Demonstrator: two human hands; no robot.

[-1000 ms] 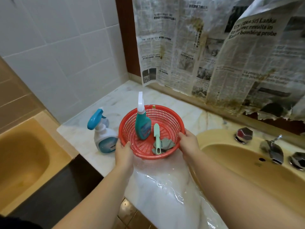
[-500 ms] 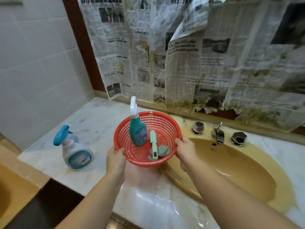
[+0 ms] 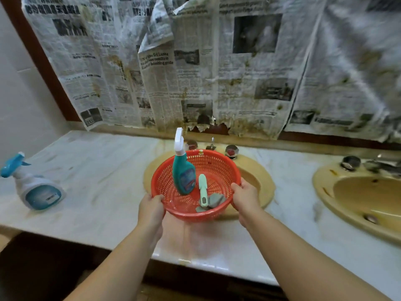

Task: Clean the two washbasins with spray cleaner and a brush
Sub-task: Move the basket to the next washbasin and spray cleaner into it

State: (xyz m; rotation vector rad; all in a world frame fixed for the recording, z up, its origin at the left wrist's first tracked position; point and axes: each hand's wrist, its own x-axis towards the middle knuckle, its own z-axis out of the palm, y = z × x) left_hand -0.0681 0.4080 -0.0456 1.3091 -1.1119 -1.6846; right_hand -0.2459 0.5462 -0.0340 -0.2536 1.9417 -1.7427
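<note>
I hold a red plastic basket (image 3: 219, 164) in the air over the near basin. My left hand (image 3: 152, 210) grips its left rim and my right hand (image 3: 245, 197) grips its right rim. Inside stand a teal spray bottle (image 3: 184, 173) with a white trigger head and a pale green brush (image 3: 203, 191) lying on grey bristles or a grey pad. The yellow left washbasin (image 3: 262, 181) lies under and behind the basket, mostly hidden. A second yellow washbasin (image 3: 355, 192) sits at the right.
A white and blue spray bottle (image 3: 34, 187) stands on the marble counter (image 3: 104, 177) at far left. Taps (image 3: 231, 151) sit behind the left basin, more taps (image 3: 350, 162) behind the right one. Stained newspaper (image 3: 195, 72) covers the wall.
The basket has moved right with both hands, from over the counter beside the white bottle to above the left basin. The view swung right, and the second basin came into sight.
</note>
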